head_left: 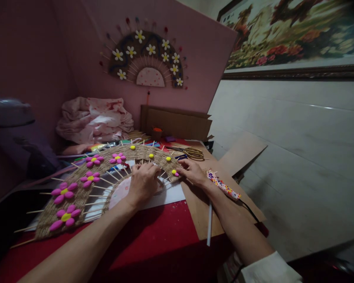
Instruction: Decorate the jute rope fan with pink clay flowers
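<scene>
A half-round fan (pixel 103 169) of woven twine on thin wooden sticks lies on the table. Pink petals round yellow centres form several flowers (pixel 90 179) on its left half. Toward the right, yellow dots (pixel 151 156) sit on the twine, and one at the right end has a small pink petal (pixel 176 174) beside it. My right hand (pixel 193 171) is closed, its fingertips at that petal. My left hand (pixel 144 182) is curled over the fan's inner sticks and its light, pink-patterned centre (pixel 120 192); whatever its fingers hold is hidden.
A glue gun (pixel 224 186) with patterned wrapping and a cord lies right, near a white glue stick (pixel 209 224). Scissors (pixel 193 152) lie behind my right hand. Bunched pink cloth (pixel 96 118) and cardboard (pixel 177 122) stand at the back. A finished-looking flowered fan (pixel 147 59) hangs above.
</scene>
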Available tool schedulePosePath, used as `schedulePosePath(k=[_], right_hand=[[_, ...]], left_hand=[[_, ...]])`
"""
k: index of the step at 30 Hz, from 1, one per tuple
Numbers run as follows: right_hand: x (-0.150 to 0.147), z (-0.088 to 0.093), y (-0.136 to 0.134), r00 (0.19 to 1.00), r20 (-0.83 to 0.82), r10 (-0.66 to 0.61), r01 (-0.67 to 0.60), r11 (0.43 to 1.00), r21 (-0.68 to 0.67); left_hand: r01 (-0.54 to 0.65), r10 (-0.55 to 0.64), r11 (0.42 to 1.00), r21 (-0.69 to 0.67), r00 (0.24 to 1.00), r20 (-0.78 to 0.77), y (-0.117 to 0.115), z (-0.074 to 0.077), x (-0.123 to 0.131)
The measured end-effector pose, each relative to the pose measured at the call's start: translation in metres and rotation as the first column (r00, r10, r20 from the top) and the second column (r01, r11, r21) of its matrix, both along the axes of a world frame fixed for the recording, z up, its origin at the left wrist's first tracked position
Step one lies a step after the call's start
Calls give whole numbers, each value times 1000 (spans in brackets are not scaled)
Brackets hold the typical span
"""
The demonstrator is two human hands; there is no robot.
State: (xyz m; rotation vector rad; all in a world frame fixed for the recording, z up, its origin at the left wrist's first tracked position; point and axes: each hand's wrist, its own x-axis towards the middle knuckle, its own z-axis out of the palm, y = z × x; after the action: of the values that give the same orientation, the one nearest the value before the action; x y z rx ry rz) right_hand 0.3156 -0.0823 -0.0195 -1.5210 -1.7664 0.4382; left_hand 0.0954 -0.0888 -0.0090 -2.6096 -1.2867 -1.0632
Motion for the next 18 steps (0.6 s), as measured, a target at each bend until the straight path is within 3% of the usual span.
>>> schedulePosePath(k=[5,13,18], right_hand=[[1,0,2,997,-80,-4,1,999,-32],[4,-6,4,999,-47,-7,7,1000,12],[4,0,1,998,-56,10,-8,1000,30]], left_hand=[[-11,11,1000,-7,1000,16,-1,1,0],[-7,7,1000,7,1000,20,0,-2,1],[-8,8,1000,8,1000,17,0,-1,0]])
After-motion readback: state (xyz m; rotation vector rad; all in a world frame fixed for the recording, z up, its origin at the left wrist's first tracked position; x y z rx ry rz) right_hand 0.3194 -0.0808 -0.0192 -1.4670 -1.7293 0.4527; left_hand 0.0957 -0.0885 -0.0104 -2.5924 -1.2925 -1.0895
